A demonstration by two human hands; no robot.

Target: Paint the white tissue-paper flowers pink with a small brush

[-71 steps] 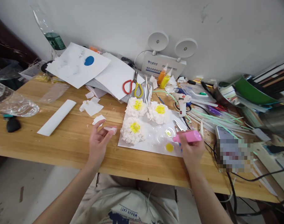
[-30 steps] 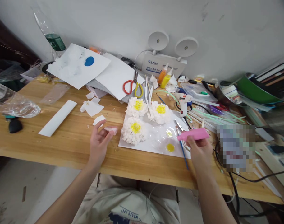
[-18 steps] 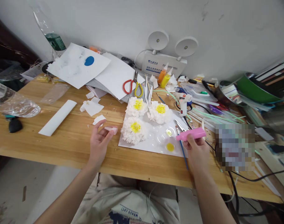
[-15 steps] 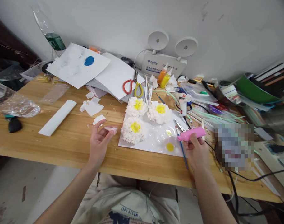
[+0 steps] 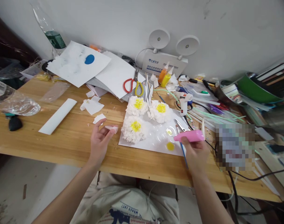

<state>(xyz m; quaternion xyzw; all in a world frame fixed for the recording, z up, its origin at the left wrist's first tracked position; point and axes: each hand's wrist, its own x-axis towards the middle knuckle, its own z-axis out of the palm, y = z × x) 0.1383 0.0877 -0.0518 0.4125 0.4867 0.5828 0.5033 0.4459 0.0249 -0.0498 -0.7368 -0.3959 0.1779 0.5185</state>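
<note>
My right hand (image 5: pixel 195 153) grips a pink tube-shaped tool (image 5: pixel 189 136) just right of a yellow paint blot (image 5: pixel 170 146) on a white sheet (image 5: pixel 156 140). A thin blue paintbrush (image 5: pixel 182 151) lies on the sheet's right edge beside that hand. Three white paper flowers with yellow centres (image 5: pixel 135 128) sit on the sheet. My left hand (image 5: pixel 100 140) hovers left of the sheet and pinches a small pale pink piece (image 5: pixel 112 128) between thumb and fingertips.
Red-and-yellow scissors (image 5: pixel 132 86), orange and yellow paint bottles (image 5: pixel 164 77), a white glue gun (image 5: pixel 184 101), green-white sticks (image 5: pixel 212 116) and cables crowd the wooden table's back and right. White paper sheets (image 5: pixel 79 63), scraps, a paper strip (image 5: pixel 57 116) and a crushed plastic bottle (image 5: pixel 15 104) lie left.
My right hand with the pink tool has shifted slightly about the sheet's right edge, and the blue paintbrush now lies uncovered on the table. My left hand has stayed in place.
</note>
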